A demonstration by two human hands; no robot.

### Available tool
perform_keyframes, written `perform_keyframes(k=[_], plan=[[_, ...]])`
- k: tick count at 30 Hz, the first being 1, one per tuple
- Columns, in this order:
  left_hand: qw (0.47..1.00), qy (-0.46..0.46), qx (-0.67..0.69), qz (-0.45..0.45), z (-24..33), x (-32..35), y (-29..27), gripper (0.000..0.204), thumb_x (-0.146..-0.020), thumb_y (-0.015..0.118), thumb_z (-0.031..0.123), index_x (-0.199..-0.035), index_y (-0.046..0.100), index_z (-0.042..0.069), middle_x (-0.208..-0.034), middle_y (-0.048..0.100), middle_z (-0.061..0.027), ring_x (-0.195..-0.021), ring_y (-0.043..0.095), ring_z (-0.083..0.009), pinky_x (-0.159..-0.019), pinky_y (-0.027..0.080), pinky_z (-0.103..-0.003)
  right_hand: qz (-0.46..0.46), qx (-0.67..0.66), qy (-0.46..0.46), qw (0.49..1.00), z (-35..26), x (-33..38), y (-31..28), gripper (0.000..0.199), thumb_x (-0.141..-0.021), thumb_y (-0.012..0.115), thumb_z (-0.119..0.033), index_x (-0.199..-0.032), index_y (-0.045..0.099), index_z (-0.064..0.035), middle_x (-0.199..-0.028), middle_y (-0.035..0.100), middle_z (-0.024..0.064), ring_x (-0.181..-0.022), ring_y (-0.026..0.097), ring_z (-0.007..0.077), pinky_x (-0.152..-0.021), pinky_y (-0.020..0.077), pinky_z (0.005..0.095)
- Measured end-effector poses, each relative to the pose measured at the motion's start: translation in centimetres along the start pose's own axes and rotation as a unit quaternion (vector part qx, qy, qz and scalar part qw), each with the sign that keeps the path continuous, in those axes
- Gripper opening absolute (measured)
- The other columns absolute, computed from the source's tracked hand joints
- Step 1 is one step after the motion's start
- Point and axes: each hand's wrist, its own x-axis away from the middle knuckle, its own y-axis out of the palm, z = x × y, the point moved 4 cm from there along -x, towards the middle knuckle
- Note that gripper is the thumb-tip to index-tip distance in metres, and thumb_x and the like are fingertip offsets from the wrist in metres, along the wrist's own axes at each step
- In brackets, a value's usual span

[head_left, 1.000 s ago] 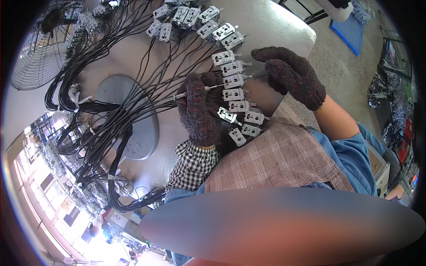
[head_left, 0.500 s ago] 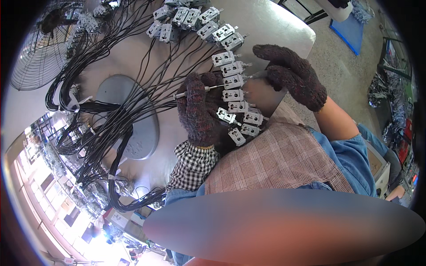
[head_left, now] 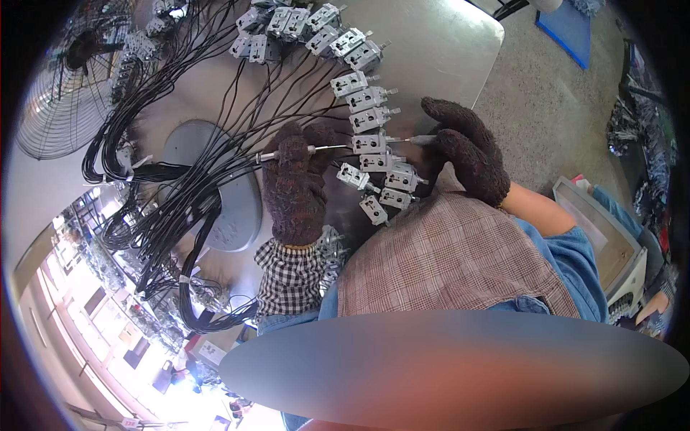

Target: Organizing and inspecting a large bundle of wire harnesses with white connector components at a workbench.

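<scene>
A curved row of small grey metal housings (head_left: 369, 118) lies on the table before me, with black cables running off to the left. My left hand (head_left: 293, 190), in a dark knitted glove, is closed around a slim screwdriver-like tool (head_left: 269, 156). Its thin shaft points right, and the tip is beside the left edge of a housing (head_left: 369, 144) in the row. From the other side, my right hand (head_left: 471, 154), gloved too, pinches a narrow grey pointed tool (head_left: 422, 139). That tool's tip meets or nearly meets the right end of the same housing.
More grey housings (head_left: 295, 21) are heaped at the far side of the metal table (head_left: 438, 43). Bundled black cables (head_left: 162, 172) cross a round grey base (head_left: 241, 215) at left. A wire-guarded fan (head_left: 68, 100) stands far left. A blue panel (head_left: 564, 36) lies on the floor.
My left hand has drawn left, and its tool tip has moved from over a housing to its left edge. My right hand sits slightly lower, with its tool showing more clearly. The view has shifted a little.
</scene>
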Motion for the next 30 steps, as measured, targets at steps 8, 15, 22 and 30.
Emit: perform_keyframes(k=[8, 15, 22, 30], plan=[[0.997, -0.067, 0.024, 0.020, -1.8, 1.1, -0.1, 0.034, -0.094, 0.052, 0.031, -0.109, 0.053, 0.000, -0.100, 0.062, -0.0131, -0.092, 0.063, -0.0253, -0.080, 0.053, -0.037, 0.031, -0.074, 0.025, 0.996, 0.8, 1.0, 0.9, 0.040, -0.092, 0.052, -0.021, -0.128, 0.048, -0.0041, -0.090, 0.061, 0.0090, -0.079, 0.058, 0.0158, -0.071, 0.0488, 0.0288], [0.999, -0.024, 0.035, -0.011, -2.2, 0.8, 0.2, 0.034, -0.093, 0.053, 0.032, -0.110, 0.053, 0.003, -0.102, 0.062, -0.0099, -0.093, 0.063, -0.0249, -0.077, 0.055, -0.038, 0.011, -0.089, 0.020, 0.996, 1.0, 1.0, 1.7, 0.040, -0.092, 0.052, -0.019, -0.129, 0.047, -0.0046, -0.096, 0.060, 0.0095, -0.082, 0.058, 0.0154, -0.072, 0.0489, 0.0292], [0.997, -0.014, 0.054, -0.044, -2.5, 0.5, -0.3, 0.035, -0.092, 0.054, 0.030, -0.113, 0.050, 0.002, -0.105, 0.059, -0.0128, -0.100, 0.061, -0.0275, -0.081, 0.055, -0.041, 0.002, -0.083, 0.006, 0.997, 1.1, 0.5, 1.9, 0.038, -0.094, 0.049, -0.014, -0.130, 0.044, -0.0047, -0.113, 0.057, 0.0121, -0.095, 0.060, 0.0182, -0.077, 0.0519, 0.0289], [0.998, -0.026, 0.051, -0.038, -2.5, 0.4, -0.2, 0.040, -0.094, 0.051, 0.032, -0.122, 0.043, 0.005, -0.109, 0.057, -0.0111, -0.102, 0.060, -0.0298, -0.082, 0.055, -0.043, 0.018, -0.020, -0.002, 1.000, 0.3, 0.4, 2.0, 0.037, -0.095, 0.049, -0.017, -0.130, 0.044, -0.0053, -0.117, 0.057, 0.0124, -0.099, 0.061, 0.0180, -0.078, 0.0532, 0.0277]])
